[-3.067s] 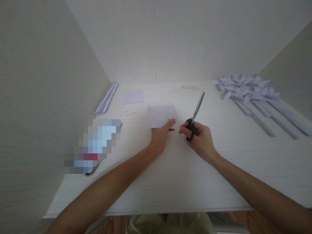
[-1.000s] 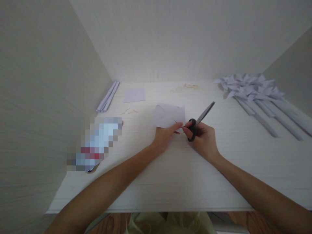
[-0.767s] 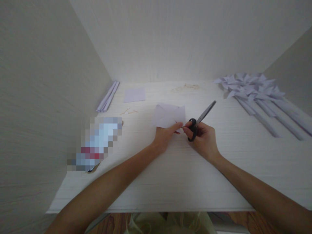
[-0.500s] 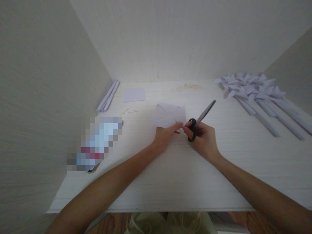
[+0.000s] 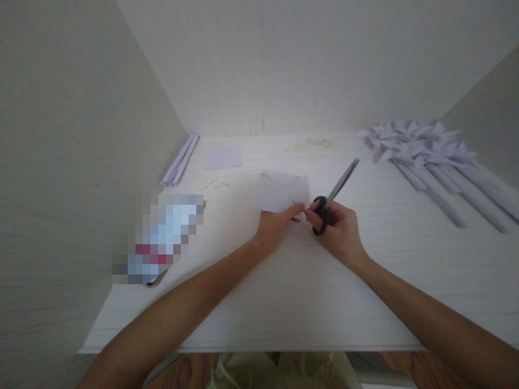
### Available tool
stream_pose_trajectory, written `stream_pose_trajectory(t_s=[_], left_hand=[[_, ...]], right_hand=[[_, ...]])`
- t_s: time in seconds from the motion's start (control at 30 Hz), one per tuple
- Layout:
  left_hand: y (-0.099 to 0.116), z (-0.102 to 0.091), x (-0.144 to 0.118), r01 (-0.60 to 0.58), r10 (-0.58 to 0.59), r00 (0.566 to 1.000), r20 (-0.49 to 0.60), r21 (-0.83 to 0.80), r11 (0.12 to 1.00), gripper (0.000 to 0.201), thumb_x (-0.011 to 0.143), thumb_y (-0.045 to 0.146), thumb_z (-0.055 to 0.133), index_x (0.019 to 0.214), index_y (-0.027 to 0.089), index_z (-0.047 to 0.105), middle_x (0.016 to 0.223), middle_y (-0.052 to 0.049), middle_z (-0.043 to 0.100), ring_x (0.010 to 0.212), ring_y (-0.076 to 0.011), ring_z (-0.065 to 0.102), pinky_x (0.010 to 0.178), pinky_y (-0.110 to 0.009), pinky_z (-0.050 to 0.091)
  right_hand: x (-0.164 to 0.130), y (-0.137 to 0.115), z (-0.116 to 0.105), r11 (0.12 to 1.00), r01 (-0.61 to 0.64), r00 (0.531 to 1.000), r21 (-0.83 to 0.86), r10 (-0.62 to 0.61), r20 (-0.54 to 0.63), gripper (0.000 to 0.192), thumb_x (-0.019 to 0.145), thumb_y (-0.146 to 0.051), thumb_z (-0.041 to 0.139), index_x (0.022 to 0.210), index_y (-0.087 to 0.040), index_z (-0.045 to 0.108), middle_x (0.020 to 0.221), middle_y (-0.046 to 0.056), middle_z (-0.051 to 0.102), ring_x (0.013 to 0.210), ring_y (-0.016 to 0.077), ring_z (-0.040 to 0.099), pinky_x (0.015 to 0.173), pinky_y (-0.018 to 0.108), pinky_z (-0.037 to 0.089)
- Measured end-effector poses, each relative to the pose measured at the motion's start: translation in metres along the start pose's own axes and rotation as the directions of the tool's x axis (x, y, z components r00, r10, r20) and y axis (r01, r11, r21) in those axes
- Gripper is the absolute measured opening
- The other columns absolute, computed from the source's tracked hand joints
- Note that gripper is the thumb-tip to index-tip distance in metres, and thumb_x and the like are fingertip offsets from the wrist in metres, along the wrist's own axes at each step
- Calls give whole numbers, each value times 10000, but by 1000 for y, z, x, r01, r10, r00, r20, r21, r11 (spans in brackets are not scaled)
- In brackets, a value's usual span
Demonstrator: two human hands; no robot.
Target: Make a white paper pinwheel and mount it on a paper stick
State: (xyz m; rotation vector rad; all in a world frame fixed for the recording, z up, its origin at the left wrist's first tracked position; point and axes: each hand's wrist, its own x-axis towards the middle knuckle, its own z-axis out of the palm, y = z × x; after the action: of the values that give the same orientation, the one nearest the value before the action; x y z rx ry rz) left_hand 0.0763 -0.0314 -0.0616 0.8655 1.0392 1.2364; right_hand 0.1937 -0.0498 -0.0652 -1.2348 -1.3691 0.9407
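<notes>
A square of pale lilac paper [image 5: 281, 190] with creases and cut slits is gripped at its near right corner by my left hand [image 5: 278, 224], thumb on top. My right hand [image 5: 338, 232] has the black handles of a pair of scissors [image 5: 343, 181] around its fingers. The blades point away, up and to the right, off the paper. My right fingertips pinch at the same paper corner, close against my left thumb. What exactly lies between those fingertips is too small to make out.
Several paper pinwheels [image 5: 417, 143] on rolled paper sticks lie at the right. At the back left are rolled paper tubes [image 5: 180, 161] and a flat paper square [image 5: 224, 157]. Small thin pieces [image 5: 217, 185] lie nearer, more [image 5: 314, 145] at the back. A blurred-out phone-like object [image 5: 162, 237] rests left.
The scissor blades have tilted slightly further upward and appear a little more apart. Both hands stay at the paper's corner, almost unmoved.
</notes>
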Motion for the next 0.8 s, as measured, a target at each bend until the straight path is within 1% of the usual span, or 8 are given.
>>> stream_pose_trajectory(t_s=[0.2, 0.37, 0.67, 0.8], left_hand=[[1, 1, -1, 5, -6, 1000, -6, -8, 1000, 151, 549, 206, 643, 679, 149, 591, 686, -1, 598, 612, -106, 550, 477, -194, 437], [1, 1, -1, -2, 2, 1000, 4, -16, 1000, 120, 557, 205, 637, 648, 146, 588, 660, 3, 590, 593, -100, 543, 487, -199, 447], [1, 1, -1, 0, 0, 1000, 17, -12, 1000, 100, 563, 206, 632, 628, 144, 587, 657, 2, 590, 602, -100, 544, 493, -199, 446], [1, 1, -1, 6, -6, 1000, 11, -2, 1000, 111, 559, 210, 634, 635, 145, 586, 663, 0, 591, 600, -103, 543, 492, -202, 446]], right_hand=[[0, -2, 0, 1000, -10, 1000, 9, 10, -8, 107, 626, -212, 630, 635, -156, 539, 510, -54, 421, 427, 44, 332, 369, 170, 266], [1, 0, 0, 1000, -15, 1000, 23, 15, -2, 109, 624, -225, 634, 644, -157, 552, 525, -47, 445, 437, 49, 357, 372, 169, 279], [1, 1, 1, 997, -47, 998, 61, 49, -25, 127, 599, -229, 653, 653, -154, 565, 518, -46, 459, 431, 48, 365, 364, 165, 283], [1, 0, 1, 998, -43, 999, 37, 44, -31, 114, 602, -218, 649, 647, -155, 564, 507, -51, 452, 427, 44, 361, 363, 159, 283]])
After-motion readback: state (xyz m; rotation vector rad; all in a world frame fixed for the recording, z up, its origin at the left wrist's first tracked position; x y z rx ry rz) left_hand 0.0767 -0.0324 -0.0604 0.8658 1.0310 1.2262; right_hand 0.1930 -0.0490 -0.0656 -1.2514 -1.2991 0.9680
